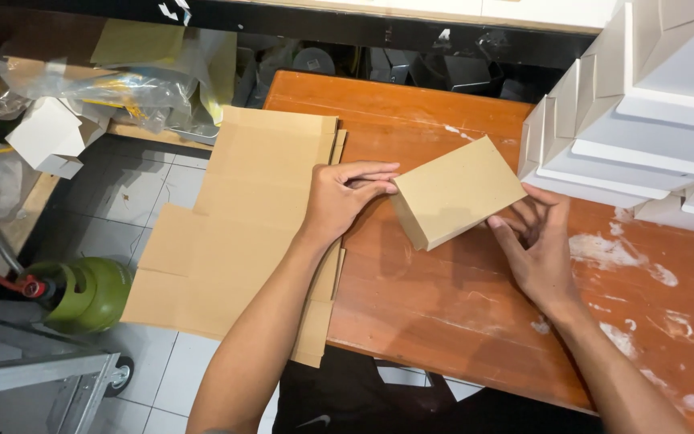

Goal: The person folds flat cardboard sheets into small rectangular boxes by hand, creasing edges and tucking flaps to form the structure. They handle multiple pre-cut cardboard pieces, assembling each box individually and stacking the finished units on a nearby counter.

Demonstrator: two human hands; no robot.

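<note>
A small folded tan cardboard box rests on the orange wooden table, held between both hands. My left hand presses its fingertips against the box's left end. Fingers spread, my right hand cups the box's lower right edge. Beneath my left forearm, a stack of flat unfolded tan cardboard blanks hangs over the table's left edge.
Stacked white folded boxes fill the table's far right corner. White smears mark the right side of the tabletop. A green gas cylinder stands on the tiled floor at left, beside a metal cart. Plastic bags and white boxes clutter the left shelf.
</note>
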